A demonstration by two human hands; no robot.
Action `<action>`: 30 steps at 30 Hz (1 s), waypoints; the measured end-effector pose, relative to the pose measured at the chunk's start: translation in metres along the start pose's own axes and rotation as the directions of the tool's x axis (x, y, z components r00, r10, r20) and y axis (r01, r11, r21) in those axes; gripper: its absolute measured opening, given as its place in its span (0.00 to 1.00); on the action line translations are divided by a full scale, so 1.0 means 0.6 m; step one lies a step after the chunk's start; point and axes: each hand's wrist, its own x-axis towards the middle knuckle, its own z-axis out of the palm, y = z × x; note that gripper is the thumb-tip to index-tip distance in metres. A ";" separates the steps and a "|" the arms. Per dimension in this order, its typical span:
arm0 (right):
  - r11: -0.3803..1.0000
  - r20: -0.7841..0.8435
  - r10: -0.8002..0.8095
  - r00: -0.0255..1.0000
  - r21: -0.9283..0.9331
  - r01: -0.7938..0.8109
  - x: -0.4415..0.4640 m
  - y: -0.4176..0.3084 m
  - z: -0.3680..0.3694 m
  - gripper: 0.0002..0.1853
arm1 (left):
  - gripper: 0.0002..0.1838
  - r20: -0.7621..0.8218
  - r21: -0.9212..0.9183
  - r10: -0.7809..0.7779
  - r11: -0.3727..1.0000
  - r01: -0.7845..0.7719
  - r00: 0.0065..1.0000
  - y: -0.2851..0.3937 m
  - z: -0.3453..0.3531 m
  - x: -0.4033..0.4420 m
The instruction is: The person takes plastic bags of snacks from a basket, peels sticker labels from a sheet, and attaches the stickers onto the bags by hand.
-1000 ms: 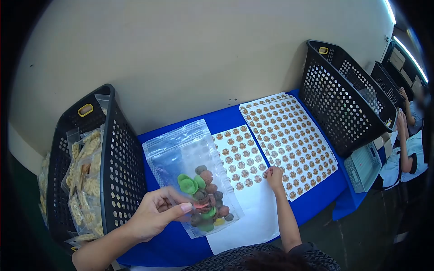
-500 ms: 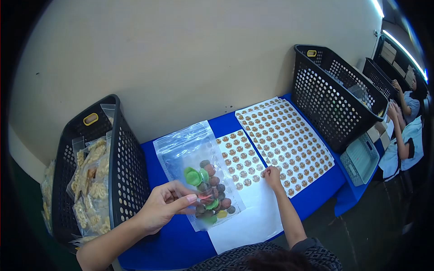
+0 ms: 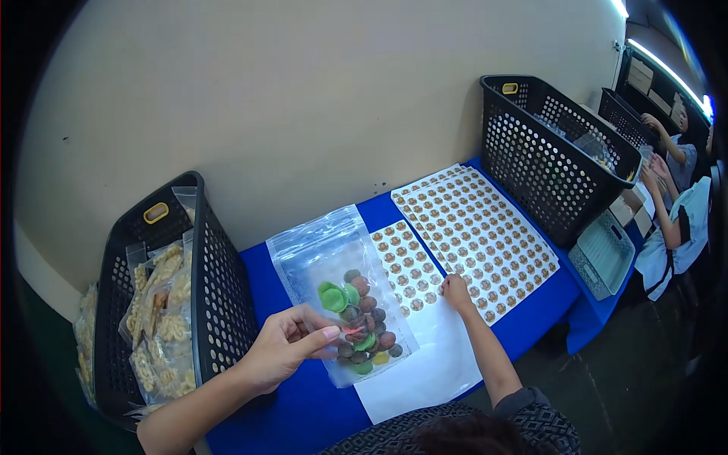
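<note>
My left hand [image 3: 292, 350] is closed on the lower left edge of a clear zip bag [image 3: 315, 250], thumb on top. Round snack pieces [image 3: 368, 322] in green, dark brown, reddish and yellow fill the lower part of the bag. The bag overlaps the left side of a partly used sticker sheet [image 3: 425, 371], whose lower part is bare white. My right hand [image 3: 456, 292] rests at that sheet's right edge, by the lowest rows of round brown stickers. Its fingers are pinched together, and what they hold, if anything, is hidden.
A stack of full sticker sheets [image 3: 485, 243] lies to the right on the blue-covered table [image 3: 303, 421]. Black perforated baskets stand at left [image 3: 224, 296] and right [image 3: 546, 167]; the left one holds bagged snacks [image 3: 163, 318]. A grey-green tray [image 3: 603, 258] and co-workers [image 3: 679, 220] are farther right.
The view has shifted slightly. The bag and my left hand appear a little farther right, while my right hand stays pinched at the sheet's edge.
</note>
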 end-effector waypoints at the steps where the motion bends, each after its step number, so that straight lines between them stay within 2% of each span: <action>1: 1.000 -0.003 0.002 1.000 0.001 -0.002 0.000 0.001 -0.001 0.04 | 0.08 0.002 0.003 0.001 1.000 -0.001 1.000 0.000 0.001 -0.001; 4: 0.999 0.030 -0.038 0.999 -0.011 0.038 -0.004 0.001 -0.007 0.05 | 0.08 0.004 0.002 0.000 1.000 0.000 1.000 0.000 0.002 -0.003; 7: 0.995 0.115 -0.079 0.990 0.066 0.071 -0.007 0.004 -0.020 0.05 | 0.08 0.011 0.002 0.016 1.000 -0.016 1.000 0.001 0.002 -0.004; 10: 0.990 0.069 -0.112 0.991 0.092 0.106 -0.017 0.003 -0.020 0.04 | 0.08 0.011 0.018 0.022 1.000 -0.022 1.000 0.002 0.002 -0.005; 14: 0.985 0.074 -0.110 0.991 0.141 0.099 -0.028 -0.001 -0.028 0.03 | 0.08 0.016 0.013 0.028 0.999 -0.029 0.999 0.001 0.001 -0.005; 16: 0.978 0.064 -0.179 0.982 0.117 0.171 -0.035 -0.004 -0.030 0.03 | 0.08 0.022 0.005 0.033 0.999 -0.033 0.999 0.000 0.001 -0.005; 20: 0.969 0.087 -0.194 0.977 0.174 0.177 -0.051 -0.022 -0.047 0.03 | 0.08 0.025 0.019 0.031 0.999 -0.032 0.999 0.000 0.002 -0.005; 22: 0.979 0.165 -0.111 0.980 0.189 0.079 -0.062 -0.040 -0.061 0.03 | 0.08 0.028 0.017 0.027 0.999 -0.028 0.999 0.001 0.002 -0.006; 23: 0.979 0.166 -0.111 0.980 0.189 0.079 -0.066 -0.049 -0.068 0.03 | 0.08 0.024 0.023 0.025 0.999 -0.025 0.999 0.001 0.001 -0.005; 25: 0.880 0.310 0.069 0.948 0.429 -0.204 -0.078 -0.064 -0.079 0.06 | 0.08 0.020 0.029 0.018 0.999 -0.019 1.000 0.001 0.001 -0.005; 26: 0.879 0.312 0.070 0.948 0.429 -0.206 -0.082 -0.070 -0.086 0.06 | 0.08 0.023 0.032 0.021 0.999 -0.022 1.000 0.001 0.000 -0.004; 28: 0.828 0.446 0.046 0.894 0.484 -0.284 -0.086 -0.082 -0.100 0.07 | 0.08 0.025 0.035 0.025 0.999 -0.026 0.999 0.001 0.000 -0.004; 29: 0.828 0.446 0.046 0.894 0.484 -0.284 -0.090 -0.087 -0.104 0.07 | 0.08 0.021 0.031 0.024 0.999 -0.024 1.000 0.001 0.000 -0.004; 30: 0.835 0.541 -0.001 0.841 0.463 -0.296 -0.095 -0.092 -0.105 0.08 | 0.08 0.017 0.028 0.023 0.999 -0.023 1.000 0.001 0.001 -0.004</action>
